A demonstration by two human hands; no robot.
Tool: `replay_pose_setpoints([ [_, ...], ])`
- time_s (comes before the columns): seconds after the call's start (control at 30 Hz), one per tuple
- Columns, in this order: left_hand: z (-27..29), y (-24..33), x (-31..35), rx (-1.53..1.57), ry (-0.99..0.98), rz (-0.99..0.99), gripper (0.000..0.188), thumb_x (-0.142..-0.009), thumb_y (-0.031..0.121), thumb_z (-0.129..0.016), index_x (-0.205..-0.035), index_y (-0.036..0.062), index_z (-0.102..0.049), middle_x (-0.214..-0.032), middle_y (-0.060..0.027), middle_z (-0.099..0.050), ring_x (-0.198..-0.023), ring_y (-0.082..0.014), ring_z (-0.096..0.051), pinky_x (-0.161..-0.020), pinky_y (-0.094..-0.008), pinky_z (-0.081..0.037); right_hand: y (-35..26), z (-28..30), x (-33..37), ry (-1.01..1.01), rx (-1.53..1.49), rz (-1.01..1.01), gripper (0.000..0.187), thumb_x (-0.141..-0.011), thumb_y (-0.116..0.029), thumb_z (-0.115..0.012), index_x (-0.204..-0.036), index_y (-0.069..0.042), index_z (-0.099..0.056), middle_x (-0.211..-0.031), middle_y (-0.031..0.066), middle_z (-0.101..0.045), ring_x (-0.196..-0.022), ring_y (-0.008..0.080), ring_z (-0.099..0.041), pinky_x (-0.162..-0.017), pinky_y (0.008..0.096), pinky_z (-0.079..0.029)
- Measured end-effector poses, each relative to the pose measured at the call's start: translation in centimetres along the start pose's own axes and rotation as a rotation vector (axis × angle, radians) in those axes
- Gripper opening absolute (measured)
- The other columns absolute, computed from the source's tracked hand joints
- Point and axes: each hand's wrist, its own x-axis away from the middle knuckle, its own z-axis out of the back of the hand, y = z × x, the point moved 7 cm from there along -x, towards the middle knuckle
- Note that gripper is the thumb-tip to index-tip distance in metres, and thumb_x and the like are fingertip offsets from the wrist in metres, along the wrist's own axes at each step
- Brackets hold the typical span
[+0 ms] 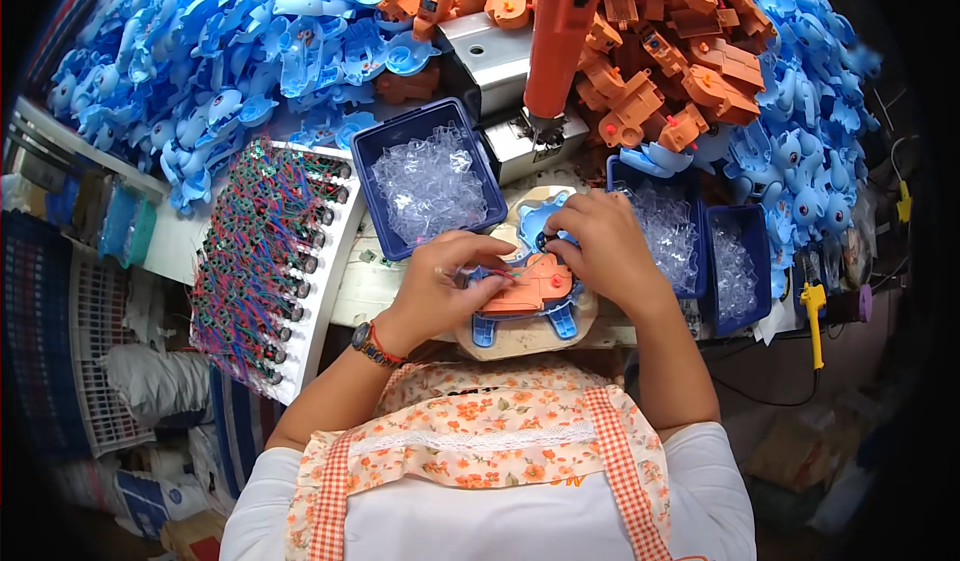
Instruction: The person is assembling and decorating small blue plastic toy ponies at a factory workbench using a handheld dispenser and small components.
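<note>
The left hand (445,281) touches the orange box (540,287); the right (608,241), the blue shell (534,223). I cannot tell whether either grips.

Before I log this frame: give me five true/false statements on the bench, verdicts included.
1. The orange plastic housing lies in a blue toy shell half. True.
2. The watch is on the right wrist. False: it is on the left wrist.
3. Clear plastic pieces fill dark blue bins on both sides of the hands. True.
4. The tangle of coloured wires lies to the right of the hands. False: it lies to the left, on a white tray.
5. The right hand holds the yellow-handled tool. False: its fingers are at the blue toy shell half.
</note>
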Motion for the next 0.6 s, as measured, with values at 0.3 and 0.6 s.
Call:
replay_pose_setpoints([
  [0.3,0.14,0.19,-0.39,-0.032,0.020,-0.099,0.013,-0.074,0.000,-0.074,-0.087,0.0028,-0.073,-0.092,-0.0110,-0.071,-0.090,-0.0222,-0.068,-0.081,-0.0330,-0.053,-0.10,-0.26,-0.16,0.020,0.036,-0.002,0.019,-0.069,-0.012,-0.079,-0.080,-0.009,-0.064,-0.082,0.0028,-0.065,-0.086,0.0244,-0.059,-0.084,0.0397,-0.039],
  [0.6,-0.12,0.73,-0.73,-0.057,0.037,-0.151,0.012,-0.072,0.004,-0.076,-0.084,0.0048,-0.073,-0.084,-0.0098,-0.070,-0.085,-0.0241,-0.067,-0.078,-0.0338,-0.053,0.29,0.19,-0.01,0.066,-0.031,-0.027,0.016,-0.069,-0.011,-0.079,-0.078,-0.010,-0.066,-0.082,0.0015,-0.067,-0.086,0.0219,-0.060,-0.084,0.0397,-0.038],
])
